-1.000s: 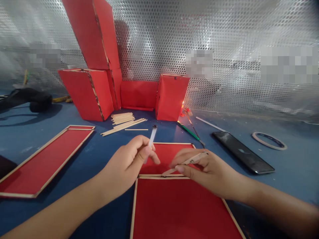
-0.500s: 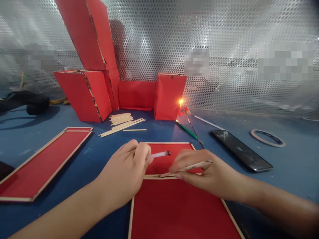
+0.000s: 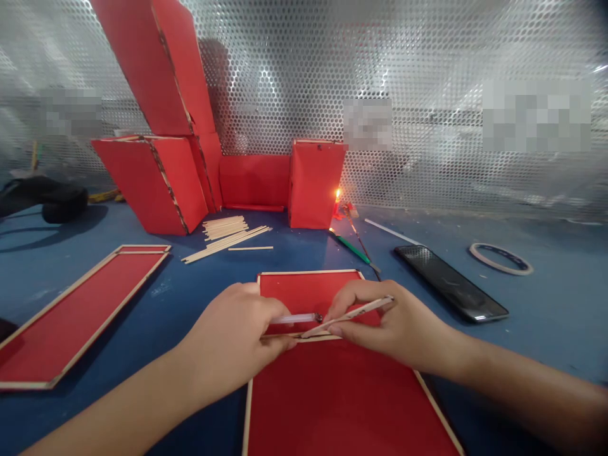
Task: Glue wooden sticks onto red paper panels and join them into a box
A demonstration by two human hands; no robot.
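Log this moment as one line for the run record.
left hand: holds translucent glue stick | right hand: holds thin wooden stick | stick tips: meet above red paper panel's wooden edge | surface: blue table

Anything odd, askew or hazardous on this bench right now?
Yes: a small flame burns unattended beside the red paper box, seemingly very close to it. The tall red panel on the left leans sharply instead of standing upright.

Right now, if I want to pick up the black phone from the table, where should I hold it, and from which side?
Probably grip the black phone across its two long edges near the middle, coming from above. It lies flat and face up on the blue table, with bare table along both long edges, so fingers could close there.
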